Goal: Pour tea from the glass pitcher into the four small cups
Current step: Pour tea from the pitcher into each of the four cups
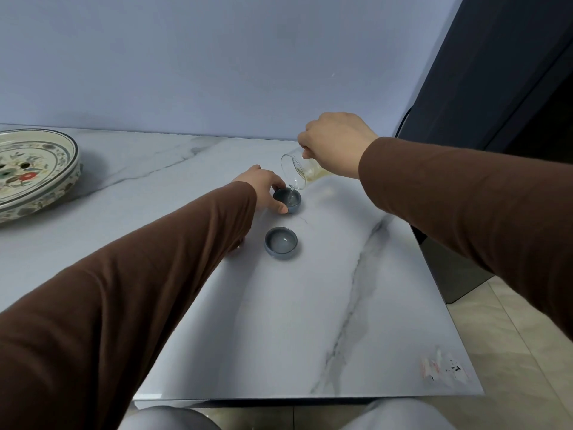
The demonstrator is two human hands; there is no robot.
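Note:
Two small grey-blue cups stand on the marble table (310, 305). My left hand (263, 189) grips the far cup (287, 200) with thumb and fingers around its side. My right hand (336, 144) holds the glass pitcher (297, 172) tilted to the left, its spout over the far cup, and a thin stream of pale tea runs into it. The near cup (281, 243) stands alone closer to me and holds pale liquid. My left sleeve hides the table to the left of the cups, and no other cups show.
A large painted ceramic tray (37, 172) sits at the far left of the table. The wall runs behind the table. A dark cabinet (496, 88) stands to the right. The table's right and front edges are close, with floor tiles beyond. A torn sticker (443, 367) marks the front right corner.

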